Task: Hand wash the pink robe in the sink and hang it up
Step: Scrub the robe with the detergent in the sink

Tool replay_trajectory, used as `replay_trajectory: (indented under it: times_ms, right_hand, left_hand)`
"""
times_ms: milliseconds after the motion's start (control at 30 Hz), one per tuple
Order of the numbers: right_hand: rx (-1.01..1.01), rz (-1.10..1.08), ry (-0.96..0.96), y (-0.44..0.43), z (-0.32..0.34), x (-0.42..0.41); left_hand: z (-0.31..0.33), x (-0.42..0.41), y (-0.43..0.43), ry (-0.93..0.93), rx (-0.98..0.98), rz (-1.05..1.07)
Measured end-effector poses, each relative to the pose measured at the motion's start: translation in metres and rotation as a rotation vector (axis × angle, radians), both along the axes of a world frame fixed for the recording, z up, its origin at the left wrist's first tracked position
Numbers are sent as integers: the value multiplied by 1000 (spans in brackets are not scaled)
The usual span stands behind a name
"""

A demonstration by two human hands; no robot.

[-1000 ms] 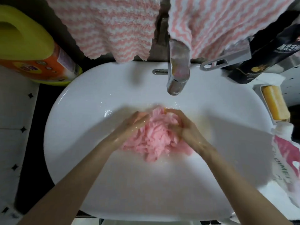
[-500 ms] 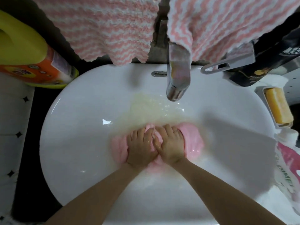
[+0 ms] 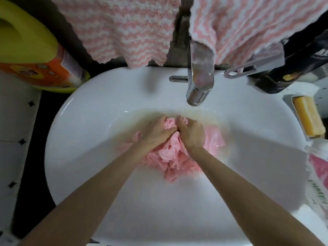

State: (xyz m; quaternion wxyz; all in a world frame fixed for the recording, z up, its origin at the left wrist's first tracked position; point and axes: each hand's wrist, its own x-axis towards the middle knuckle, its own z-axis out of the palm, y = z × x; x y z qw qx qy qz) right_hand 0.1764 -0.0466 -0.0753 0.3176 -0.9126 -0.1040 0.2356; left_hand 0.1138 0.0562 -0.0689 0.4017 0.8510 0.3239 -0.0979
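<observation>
The pink robe (image 3: 170, 157) lies bunched and wet in the bottom of the white sink (image 3: 92, 139), in shallow cloudy water. My left hand (image 3: 157, 132) grips a fold of it at the far side, fingers curled into the cloth. Right beside it, my right hand (image 3: 192, 134) grips another fold, knuckles up. The two hands almost touch above the bundle. Part of the robe spreads flat to the right of my right hand.
A chrome faucet (image 3: 199, 82) overhangs the sink's far side; no stream is visible. Pink-and-white striped towels (image 3: 124, 29) hang above. A yellow-orange detergent jug (image 3: 32, 55) stands far left. A yellow soap bar (image 3: 308, 118), a dark bottle (image 3: 287, 75) and a pink-white bag (image 3: 319, 173) sit at the right.
A second ago my hands held the bundle from its sides, then pressed flat on it side by side. Now both have curled into the cloth and moved slightly farther from me.
</observation>
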Motion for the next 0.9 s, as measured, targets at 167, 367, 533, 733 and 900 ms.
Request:
replay_trajectory:
  times_ms: [167,367,533,733,900]
  right_hand:
    - [322,83,141,-38,58,-1]
    - [-170,536,-301,-65,17,-32]
    - [-236,568,-377,-68,-18,-50]
    - [-185,470,-536,-49,-30,-41]
    - [-65,348,-549,-37,-41,-31]
  left_hand:
    - [68,-37,17,-214,-520,32]
    - [2,-76,-21,-1,302,-404]
    - [-33,-84,-49,-109,562,-277]
    - [-48,-68,-55,-287,727,-108]
    - [-56,-49,-50,-323,775,-18]
